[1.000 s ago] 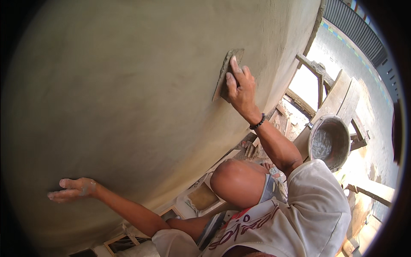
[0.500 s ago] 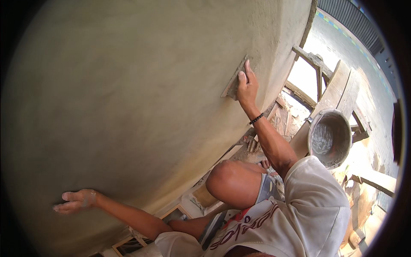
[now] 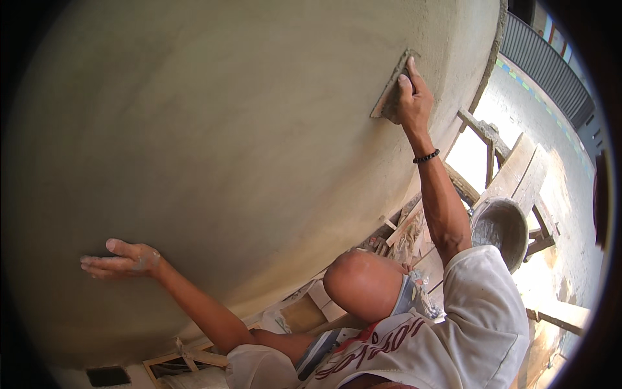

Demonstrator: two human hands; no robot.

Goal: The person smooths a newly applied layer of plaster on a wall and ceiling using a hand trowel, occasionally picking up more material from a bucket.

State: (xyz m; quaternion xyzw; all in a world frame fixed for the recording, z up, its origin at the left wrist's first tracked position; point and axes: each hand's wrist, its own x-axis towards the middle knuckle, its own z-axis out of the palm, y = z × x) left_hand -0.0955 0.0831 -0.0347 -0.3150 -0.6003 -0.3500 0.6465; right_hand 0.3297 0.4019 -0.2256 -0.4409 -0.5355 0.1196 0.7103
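A grey-beige plastered wall (image 3: 207, 129) fills the left and middle of the view. My right hand (image 3: 414, 97) grips a flat, mortar-smeared trowel (image 3: 387, 98) against the wall at the upper right, fingers wrapped around its back. My left hand (image 3: 126, 259) is open at the lower left, fingers stretched out and dusted with plaster, beside the wall; whether it touches the surface I cannot tell. My bare knee (image 3: 359, 282) is below the trowel.
A dirty bucket (image 3: 515, 233) with pale liquid is behind my right forearm, by wooden planks (image 3: 518, 165) on a timber frame. Wood scraps and small frames (image 3: 301, 311) lie along the wall's foot. A corrugated fence (image 3: 544, 65) stands beyond the pavement.
My right hand and trowel have moved up and to the right across the wall. My left hand has risen in the view, still open. The bucket appears lower, partly covered by my arm.
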